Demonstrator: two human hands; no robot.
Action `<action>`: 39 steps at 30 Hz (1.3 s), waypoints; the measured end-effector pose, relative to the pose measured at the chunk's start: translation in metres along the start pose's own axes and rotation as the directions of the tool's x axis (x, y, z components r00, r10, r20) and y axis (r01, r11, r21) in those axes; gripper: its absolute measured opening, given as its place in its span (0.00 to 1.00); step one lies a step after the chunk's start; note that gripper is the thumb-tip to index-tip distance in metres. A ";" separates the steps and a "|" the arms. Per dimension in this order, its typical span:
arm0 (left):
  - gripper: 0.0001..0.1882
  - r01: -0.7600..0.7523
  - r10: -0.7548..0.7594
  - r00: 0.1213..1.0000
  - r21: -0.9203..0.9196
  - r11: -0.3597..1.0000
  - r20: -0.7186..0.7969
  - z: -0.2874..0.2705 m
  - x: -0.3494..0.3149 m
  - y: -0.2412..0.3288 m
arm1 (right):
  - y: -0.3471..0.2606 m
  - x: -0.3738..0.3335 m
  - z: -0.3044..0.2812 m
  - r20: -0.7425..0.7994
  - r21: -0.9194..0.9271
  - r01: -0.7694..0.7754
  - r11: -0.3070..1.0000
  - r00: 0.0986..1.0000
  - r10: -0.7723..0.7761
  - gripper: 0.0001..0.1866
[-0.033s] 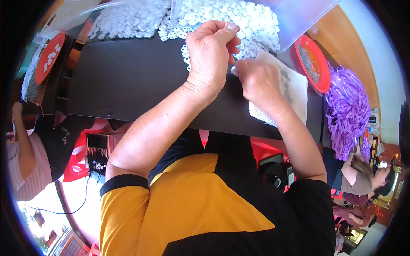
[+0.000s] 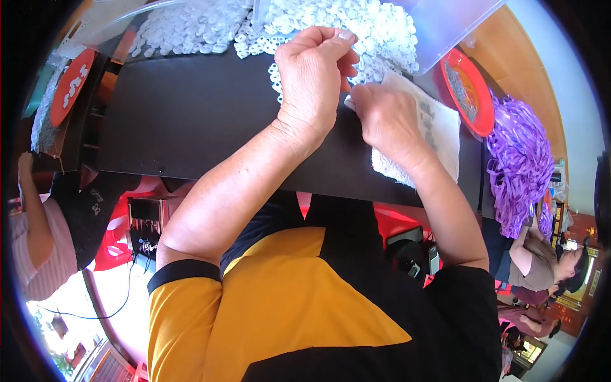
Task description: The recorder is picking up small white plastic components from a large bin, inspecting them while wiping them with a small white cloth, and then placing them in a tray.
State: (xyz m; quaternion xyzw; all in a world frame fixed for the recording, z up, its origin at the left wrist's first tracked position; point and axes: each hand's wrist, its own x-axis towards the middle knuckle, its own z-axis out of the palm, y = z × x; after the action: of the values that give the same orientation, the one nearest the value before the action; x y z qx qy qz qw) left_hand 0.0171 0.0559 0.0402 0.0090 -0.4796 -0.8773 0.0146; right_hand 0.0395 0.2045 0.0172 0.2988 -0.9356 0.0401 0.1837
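Note:
My left hand (image 2: 310, 79) is raised over the dark table (image 2: 191, 121), its thumb and forefinger pinched together. Whatever those fingertips hold is too small or hidden to make out. Just to the right and nearer me, my right hand (image 2: 389, 121) is closed with its fingers curled under. At its thumb tip shows a small whitish spot, which I cannot tell from a nail. A heap of small white pieces with holes (image 2: 347, 19) spreads beyond both hands, some lying beside my left wrist. Under my right hand lies a white towel (image 2: 443, 143) with grey printing.
Clear plastic tubs (image 2: 445, 28) stand at the far edge around the white pieces. On the right are a red basin (image 2: 486, 111) with small grey bits and purple ribbons (image 2: 519, 165). A red plate (image 2: 63, 102) is at far left. One person (image 2: 41, 235) sits left, others right.

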 end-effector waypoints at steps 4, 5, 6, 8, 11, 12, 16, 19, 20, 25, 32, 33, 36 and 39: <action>0.06 -0.022 0.022 1.000 -0.002 1.000 -0.002 0.002 0.000 -0.001 | 0.002 0.002 -0.004 0.064 -0.010 0.001 1.000 0.998 0.000 0.04; 0.06 -0.030 0.030 1.000 -0.004 1.000 0.001 0.003 0.001 -0.001 | 0.002 0.002 -0.004 0.065 0.000 -0.005 1.000 0.998 0.005 0.04; 0.06 -0.020 0.020 1.000 0.013 1.000 -0.011 0.002 0.002 -0.003 | 0.002 0.002 -0.004 0.060 0.000 -0.006 1.000 0.998 0.006 0.04; 0.06 -0.020 0.020 1.000 0.008 1.000 -0.014 0.001 0.003 -0.007 | 0.002 0.002 -0.003 0.103 0.031 -0.038 0.999 0.994 0.035 0.05; 0.06 -0.024 0.024 0.999 0.012 1.000 -0.025 -0.001 0.005 -0.008 | -0.002 0.007 -0.005 0.192 -0.027 -0.049 0.998 0.980 0.053 0.07; 0.06 -0.034 0.035 0.999 0.019 0.999 -0.027 -0.001 0.005 -0.008 | -0.005 0.009 -0.010 0.242 -0.046 -0.072 0.996 0.967 0.081 0.08; 0.07 -0.019 0.017 1.000 0.112 0.994 0.016 -0.006 0.012 -0.016 | 0.004 0.008 -0.007 0.175 0.086 -0.194 0.977 0.968 0.177 0.05; 0.09 0.003 -0.033 0.992 0.246 0.969 0.118 -0.003 0.010 -0.015 | 0.030 0.002 -0.014 0.375 0.763 -0.526 0.376 0.834 0.405 0.08; 0.10 -0.020 -0.035 0.981 0.282 0.959 0.190 -0.004 0.010 -0.016 | 0.032 0.001 -0.020 0.333 0.828 -0.468 0.307 0.853 0.402 0.09; 0.14 -0.106 -0.095 0.900 0.425 0.899 0.425 0.003 -0.003 -0.010 | 0.043 -0.010 -0.048 0.304 0.905 -0.389 0.174 0.875 0.377 0.12; 0.13 -0.340 0.061 0.840 0.436 0.833 0.538 0.005 -0.007 -0.016 | 0.045 -0.018 -0.051 0.343 0.913 -0.395 0.098 0.877 0.336 0.11; 0.13 -0.341 0.059 0.840 0.441 0.830 0.539 0.005 -0.007 -0.019 | 0.044 -0.018 -0.051 0.347 0.915 -0.394 0.084 0.877 0.332 0.11; 0.12 -0.376 0.120 0.833 0.392 0.840 0.541 0.007 -0.015 -0.016 | 0.037 -0.016 -0.055 0.358 0.916 -0.398 0.044 0.863 0.358 0.10; 0.11 -0.475 0.199 0.810 0.418 0.774 0.552 0.007 -0.017 -0.016 | 0.038 -0.020 -0.055 0.343 0.933 -0.360 -0.003 0.884 0.318 0.11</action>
State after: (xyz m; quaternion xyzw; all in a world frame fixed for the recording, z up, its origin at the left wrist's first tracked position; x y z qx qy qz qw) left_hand 0.0340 0.0713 0.0301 -0.2927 -0.6871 -0.6626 0.0553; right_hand 0.0501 0.2564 0.0623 0.1092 -0.7085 0.6909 -0.0938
